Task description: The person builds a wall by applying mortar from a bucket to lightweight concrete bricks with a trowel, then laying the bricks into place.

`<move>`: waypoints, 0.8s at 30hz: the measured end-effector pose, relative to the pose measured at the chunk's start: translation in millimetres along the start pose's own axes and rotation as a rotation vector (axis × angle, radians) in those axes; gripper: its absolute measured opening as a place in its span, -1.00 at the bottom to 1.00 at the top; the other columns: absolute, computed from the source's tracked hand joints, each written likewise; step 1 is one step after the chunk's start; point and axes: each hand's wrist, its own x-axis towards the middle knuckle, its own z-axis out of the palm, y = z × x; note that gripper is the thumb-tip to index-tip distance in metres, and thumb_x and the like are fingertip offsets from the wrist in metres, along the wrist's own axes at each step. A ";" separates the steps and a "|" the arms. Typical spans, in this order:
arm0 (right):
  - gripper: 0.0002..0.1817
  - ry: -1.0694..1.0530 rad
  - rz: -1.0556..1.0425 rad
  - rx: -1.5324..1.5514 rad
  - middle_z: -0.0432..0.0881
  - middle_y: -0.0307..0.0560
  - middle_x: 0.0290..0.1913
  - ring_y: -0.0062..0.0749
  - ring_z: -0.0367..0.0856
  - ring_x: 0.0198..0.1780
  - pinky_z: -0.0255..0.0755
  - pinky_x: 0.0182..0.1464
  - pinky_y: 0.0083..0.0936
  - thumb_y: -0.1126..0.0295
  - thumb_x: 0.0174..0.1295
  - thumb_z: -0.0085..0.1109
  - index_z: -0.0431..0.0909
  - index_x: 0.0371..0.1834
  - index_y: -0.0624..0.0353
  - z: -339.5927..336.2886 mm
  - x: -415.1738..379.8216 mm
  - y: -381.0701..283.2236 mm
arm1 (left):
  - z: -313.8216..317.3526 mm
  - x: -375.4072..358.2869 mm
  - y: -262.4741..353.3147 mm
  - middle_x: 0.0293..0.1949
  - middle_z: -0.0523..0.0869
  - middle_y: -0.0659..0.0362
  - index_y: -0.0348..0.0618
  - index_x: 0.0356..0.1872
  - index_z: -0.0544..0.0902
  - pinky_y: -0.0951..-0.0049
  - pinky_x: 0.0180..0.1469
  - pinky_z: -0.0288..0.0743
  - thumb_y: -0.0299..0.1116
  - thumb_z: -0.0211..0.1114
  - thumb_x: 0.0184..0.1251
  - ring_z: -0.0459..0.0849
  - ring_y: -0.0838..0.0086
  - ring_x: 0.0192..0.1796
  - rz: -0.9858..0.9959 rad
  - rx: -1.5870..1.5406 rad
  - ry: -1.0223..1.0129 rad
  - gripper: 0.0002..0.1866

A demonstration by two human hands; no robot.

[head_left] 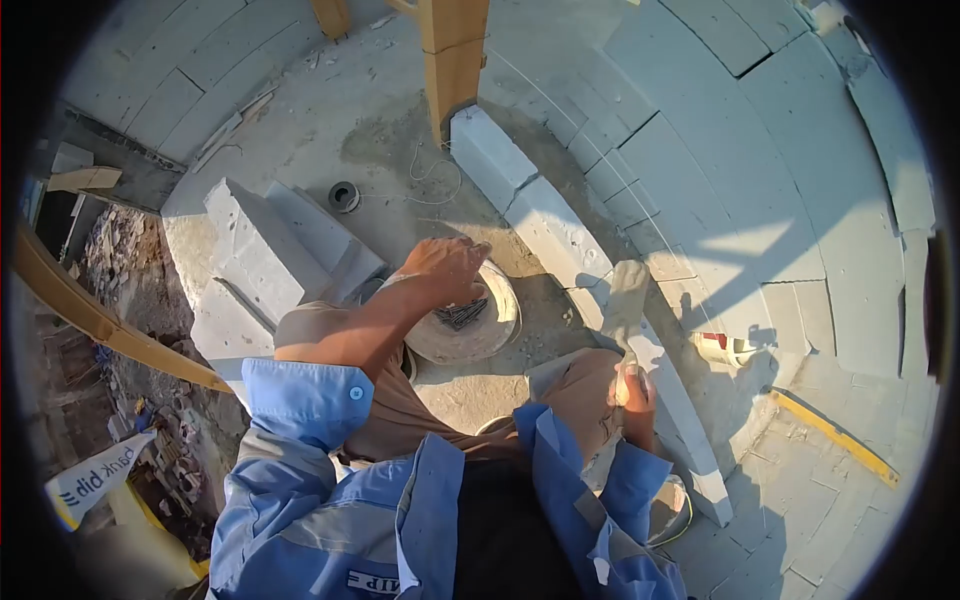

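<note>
My left hand (445, 270) is over the rim of a round pale bucket (508, 325), its fingers curled; whatever they may hold is hidden. Several thin dark metal pieces, like nails (460, 314), lie in the bucket below it. My right hand (634, 390) is wrapped round the handle of a trowel (627, 300). The trowel's flat, mortar-grey blade points away from me, above a row of white blocks (560, 240) laid on the floor.
Loose white blocks (262, 250) stand at left by a floor edge above rubble (150, 400). A wooden post (452, 60) rises ahead. On the right are a block wall (720, 180), a white container (725, 348) and a yellow level (835, 437). A small spool (344, 196) lies ahead.
</note>
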 end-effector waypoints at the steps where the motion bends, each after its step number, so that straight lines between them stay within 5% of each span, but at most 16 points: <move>1: -0.61 -0.105 0.045 0.057 0.50 -0.15 -0.55 -0.53 0.39 -0.69 0.29 -0.63 -0.57 0.06 0.42 0.05 0.53 -0.13 0.23 29.7 30.9 -17.7 | 0.6 0.3 2.5 -0.04 0.69 -0.01 -0.14 0.05 0.56 0.14 0.12 0.50 -0.10 0.38 0.14 0.65 0.10 0.10 -0.009 -0.011 0.013 -0.50; 3: -0.63 -0.246 0.006 0.053 0.52 -0.13 -0.54 -0.48 0.43 -0.68 0.30 -0.63 -0.56 0.10 0.35 0.14 0.51 -0.07 0.21 73.1 83.4 -34.0 | -1.8 0.0 4.7 0.03 0.66 0.00 -0.10 0.27 0.47 0.18 0.20 0.47 -0.06 0.37 0.15 0.62 0.12 0.15 -0.073 -0.014 -0.160 -0.34; 5: -0.73 -0.267 0.046 -0.045 0.53 -0.18 -0.54 -0.55 0.45 -0.66 0.34 -0.64 -0.55 0.14 0.35 0.08 0.48 -0.21 0.14 123.5 127.8 -56.8 | -3.1 -3.3 5.9 0.04 0.66 0.01 -0.09 0.26 0.48 0.18 0.18 0.47 -0.07 0.37 0.16 0.63 0.14 0.14 -0.088 -0.020 -0.144 -0.36; 6: -0.70 -0.335 -0.110 -0.065 0.52 -0.21 -0.54 -0.54 0.44 -0.68 0.33 -0.65 -0.54 0.10 0.35 0.11 0.49 -0.18 0.13 144.3 150.9 -58.5 | -2.0 -5.4 6.4 0.04 0.65 0.02 -0.08 0.25 0.48 0.18 0.17 0.48 -0.07 0.36 0.17 0.64 0.16 0.14 -0.094 -0.016 -0.145 -0.37; 10: -0.66 -0.381 -0.148 -0.195 0.52 -0.18 -0.52 -0.59 0.45 -0.66 0.33 -0.65 -0.57 0.07 0.33 0.13 0.50 -0.18 0.16 229.5 220.1 -88.6 | 2.9 -7.7 7.7 0.12 0.61 0.01 -0.06 0.26 0.48 0.16 0.14 0.48 -0.08 0.37 0.16 0.65 0.14 0.12 -0.102 -0.089 -0.100 -0.37; 13: -0.64 -0.275 -0.292 -0.476 0.62 -0.04 -0.45 -0.33 0.62 -0.55 0.48 -0.51 -0.40 0.08 0.30 0.15 0.54 -0.13 0.19 270.4 258.6 -100.5 | 10.1 -8.6 9.6 0.08 0.60 0.00 -0.05 0.22 0.50 0.13 0.12 0.47 -0.10 0.40 0.16 0.64 0.12 0.10 -0.108 -0.135 -0.087 -0.40; 15: -0.62 -0.091 -0.895 -0.800 0.69 0.12 -0.30 0.04 0.71 -0.27 0.55 -0.24 -0.16 0.09 0.27 0.16 0.57 -0.04 0.17 286.5 276.7 -98.6 | -0.8 -8.9 10.9 0.03 0.60 0.00 -0.06 0.16 0.52 0.12 0.10 0.46 -0.13 0.43 0.16 0.63 0.16 0.10 -0.119 -0.186 -0.141 -0.45; 18: -0.60 0.009 -0.692 -1.009 0.69 0.19 -0.16 0.23 0.63 -0.02 0.48 -0.01 -0.03 0.10 0.24 0.17 0.58 0.02 0.11 299.2 266.8 -108.3 | 0.2 -7.2 11.1 0.02 0.60 -0.01 -0.06 0.15 0.52 0.13 0.10 0.46 -0.13 0.41 0.18 0.63 0.16 0.10 -0.096 -0.161 -0.169 -0.47; 24: -0.58 0.091 -0.596 -1.193 0.67 0.19 -0.12 0.20 0.64 -0.03 0.48 -0.02 -0.02 0.11 0.23 0.18 0.55 0.07 0.07 297.5 258.6 -108.0 | 3.9 -5.9 15.0 0.04 0.59 -0.01 -0.04 0.18 0.50 0.15 0.10 0.46 -0.16 0.36 0.20 0.64 0.15 0.09 -0.070 -0.105 -0.151 -0.48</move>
